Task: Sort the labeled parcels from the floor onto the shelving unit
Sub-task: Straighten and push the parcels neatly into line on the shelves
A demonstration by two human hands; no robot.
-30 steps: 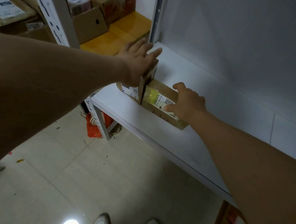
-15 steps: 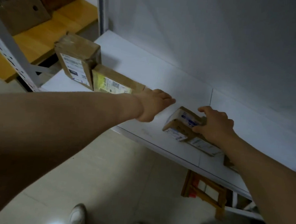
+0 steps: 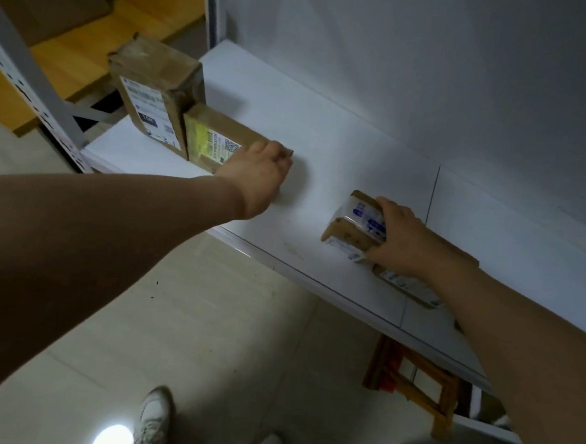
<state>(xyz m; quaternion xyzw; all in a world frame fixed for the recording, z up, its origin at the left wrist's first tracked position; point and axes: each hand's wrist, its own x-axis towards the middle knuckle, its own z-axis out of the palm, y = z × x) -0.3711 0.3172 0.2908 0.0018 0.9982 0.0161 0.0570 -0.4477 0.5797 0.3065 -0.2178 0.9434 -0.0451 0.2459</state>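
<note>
My left hand (image 3: pixel 256 175) rests against the right end of a low cardboard parcel with a yellow label (image 3: pixel 217 140), fingers curled loosely over its corner; whether they actually clamp it I cannot tell. That parcel lies on the white shelf (image 3: pixel 322 162), touching a taller brown parcel (image 3: pixel 155 96) that stands upright just to its left, a white shipping label on its front face. My right hand (image 3: pixel 403 239) is closed around a small taped parcel (image 3: pixel 355 222), thumb at the near side and fingers over the top and far edge. This small parcel sits on the same shelf, well apart from the other two, close to the front lip. Under my right wrist a flatter parcel with a white label (image 3: pixel 408 283) lies on the shelf, touching the small one. Beyond the shelf's left end, an orange wooden board (image 3: pixel 72 54) on the neighbouring rack carries a brown carton (image 3: pixel 47 4). Below the shelf a wooden stool (image 3: pixel 412 380) stands on the tiled floor (image 3: pixel 209 337), and my white shoes (image 3: pixel 152 419) show at the bottom edge
</note>
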